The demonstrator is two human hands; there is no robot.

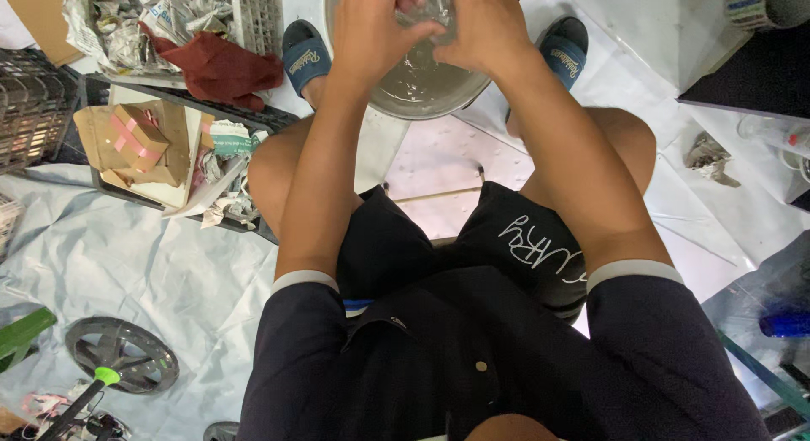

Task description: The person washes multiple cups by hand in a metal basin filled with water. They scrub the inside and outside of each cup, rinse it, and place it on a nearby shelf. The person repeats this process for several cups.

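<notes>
Both hands (426,27) over metal basin (422,91)

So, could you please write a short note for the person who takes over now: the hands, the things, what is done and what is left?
Left hand and right hand: both closed together on a small clear glass object over the round grey metal basin.
Basin: on the floor between the feet, water in it.
Done: the object is in the hands above the water.
Left: cannot tell how clean it is; the dark red cloth lies untouched on the left crate.
</notes>
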